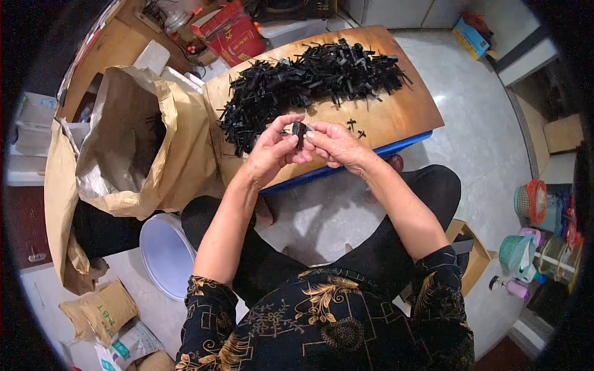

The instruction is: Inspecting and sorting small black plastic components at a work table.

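Observation:
My left hand (272, 150) and my right hand (334, 143) meet above the near edge of a wooden board (402, 111). Both pinch one small black plastic part (299, 132) between their fingertips. A big heap of the same black plastic parts (309, 80) lies across the board just beyond my hands. Two loose black parts (355, 128) lie on the board to the right of my right hand.
A large open brown paper sack (142, 142) stands to the left of the board. A white bucket (166, 253) sits by my left knee. Red boxes (232, 34) lie at the back; baskets and bottles (532, 241) stand at the right on the tiled floor.

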